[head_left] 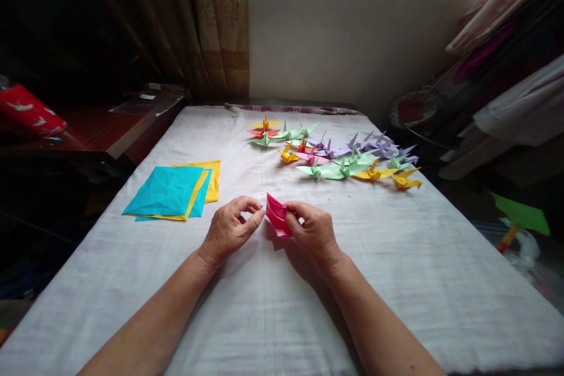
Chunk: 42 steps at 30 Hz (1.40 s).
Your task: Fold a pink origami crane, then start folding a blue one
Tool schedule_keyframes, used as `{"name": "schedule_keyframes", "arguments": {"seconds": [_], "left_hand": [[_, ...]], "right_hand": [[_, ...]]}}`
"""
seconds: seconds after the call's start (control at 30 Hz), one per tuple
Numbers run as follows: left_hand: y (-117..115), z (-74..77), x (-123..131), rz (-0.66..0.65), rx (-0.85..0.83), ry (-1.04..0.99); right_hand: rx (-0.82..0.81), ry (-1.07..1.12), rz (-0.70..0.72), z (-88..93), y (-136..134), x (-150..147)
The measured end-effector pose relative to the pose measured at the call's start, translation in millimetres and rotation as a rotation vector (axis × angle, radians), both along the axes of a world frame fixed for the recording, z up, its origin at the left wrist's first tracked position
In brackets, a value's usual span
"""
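Observation:
A partly folded pink paper is pinched in my right hand, just above the white cloth. My left hand sits right beside it with its fingers curled and thumb stretched toward the paper's left corner; it looks apart from the paper and I see nothing inside it. Both forearms reach in from the near edge of the table. To the left lies a small stack of flat blue and yellow paper squares. Several finished paper cranes in yellow, green, purple, red and pink lie farther back.
The table with its white cloth fills the middle. A dark wooden cabinet and a red object stand at the left. Curtains hang behind, a wall and window sill at the back. Hanging clothes and clutter crowd the right side.

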<state>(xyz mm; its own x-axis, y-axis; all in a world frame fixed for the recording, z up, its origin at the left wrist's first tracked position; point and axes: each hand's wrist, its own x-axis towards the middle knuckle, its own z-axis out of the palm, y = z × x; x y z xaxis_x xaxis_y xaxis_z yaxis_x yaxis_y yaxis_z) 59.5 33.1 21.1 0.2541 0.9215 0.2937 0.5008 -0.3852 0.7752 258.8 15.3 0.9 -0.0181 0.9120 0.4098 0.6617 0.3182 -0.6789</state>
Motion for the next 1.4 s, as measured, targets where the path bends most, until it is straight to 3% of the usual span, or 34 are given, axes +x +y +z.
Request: {"name": "schedule_keyframes", "arguments": {"seconds": [0.1,0.27,0.47,0.6,0.77,0.9,1.07,1.27,1.4], "left_hand": [[5.0,-7.8,-3.9,0.002,-0.027,0.017],[11.5,-17.6,-5.8,-0.127,-0.072,0.040],[11.6,-14.4,-6.7,-0.202,-0.086,0.169],[7.1,-11.2,-8.2,-0.268,-0.066,0.291],[9.7,-16.6,-10.3,-0.173,0.079,0.298],[17.3,-25.5,-9.9,-0.124,0.184,0.278],[12.4,-27.6,0.6,0.094,0.310,0.338],[-12.1,-8.2,4.6,0.022,0.118,0.364],[-22.8,3.2,5.4,0.098,0.002,0.469]], "right_hand": [[-0.067,0.061,0.020,-0.6,2.4,1.8],[-0.163,0.132,0.061,-2.8,4.3,2.2],[-0.247,0.211,0.021,-9.4,7.9,3.2],[-0.203,0.186,-0.005,-10.0,5.8,-1.7],[-0.134,0.163,-0.044,-7.2,-3.7,-14.3],[-0.147,0.164,0.013,-5.8,-9.4,-19.5],[-0.121,0.094,0.006,-6.5,-10.8,-20.0],[-0.050,-0.022,0.011,-6.5,-12.3,-19.6],[-0.012,-0.058,0.082,-5.3,-18.8,-22.5]]}}
